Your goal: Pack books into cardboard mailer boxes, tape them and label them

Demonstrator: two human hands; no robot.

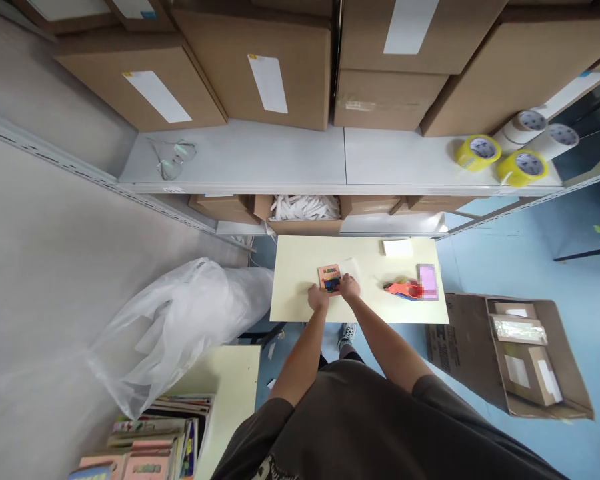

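Note:
A small pink picture book (329, 272) with a dark picture on its cover lies on the pale yellow table (295, 260). My left hand (319, 298) is closed on its lower left edge. My right hand (349, 287) grips its right side, fingers bent over the edge. A white sheet (350, 267) shows just beyond my right hand, partly covered by it and the book. The fingertips are small in view and partly hidden.
Right on the table are an orange-red tool (404, 289), a pixelated pink item (427, 281) and a white stack (397, 248). A shelf (280, 153) holds cartons and tape rolls (479, 153). A plastic bag (195, 313), stacked books (147, 450) and an open carton (575, 380) flank the table.

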